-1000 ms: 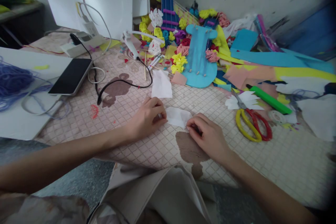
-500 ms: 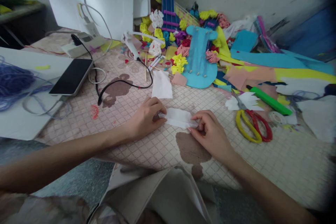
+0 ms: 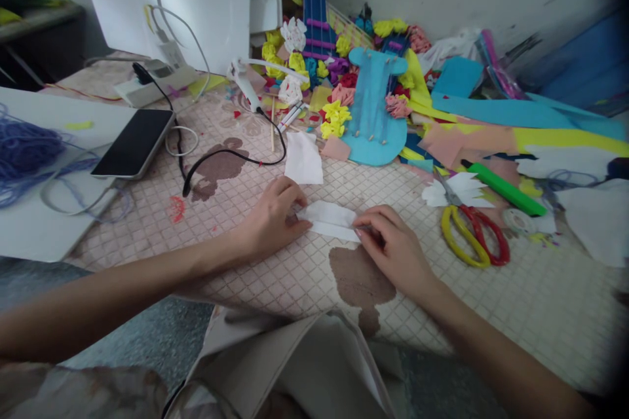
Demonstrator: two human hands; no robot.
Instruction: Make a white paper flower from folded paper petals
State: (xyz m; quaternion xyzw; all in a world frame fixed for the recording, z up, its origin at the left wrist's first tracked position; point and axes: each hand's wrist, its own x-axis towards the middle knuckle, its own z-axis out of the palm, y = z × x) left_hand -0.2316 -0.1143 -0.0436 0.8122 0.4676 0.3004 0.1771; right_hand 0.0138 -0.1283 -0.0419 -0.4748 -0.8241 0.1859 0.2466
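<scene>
A small strip of white crepe paper [image 3: 328, 217] lies near the table's front, with a fold running along its near edge. My left hand [image 3: 271, 219] pinches its left end between thumb and fingers. At the other end, my right hand [image 3: 393, 245] is closed on the right edge, thumb and forefinger together. Just beyond the strip lies another white paper piece [image 3: 303, 158], flat on the cloth. Scissors [image 3: 472, 229] with one yellow and one red handle rest to the right of my right hand.
A glue gun [image 3: 246, 85] with a black cord stands further back. At left, a phone [image 3: 135, 144] lies by purple yarn [image 3: 29, 147]. A blue paper guitar shape [image 3: 376, 108] and crumpled paper flowers crowd the back. A green cutter [image 3: 508, 188] lies right.
My right hand has shifted slightly left along the strip's end. The fold along the strip's near edge now shows more plainly. My left hand has hardly moved.
</scene>
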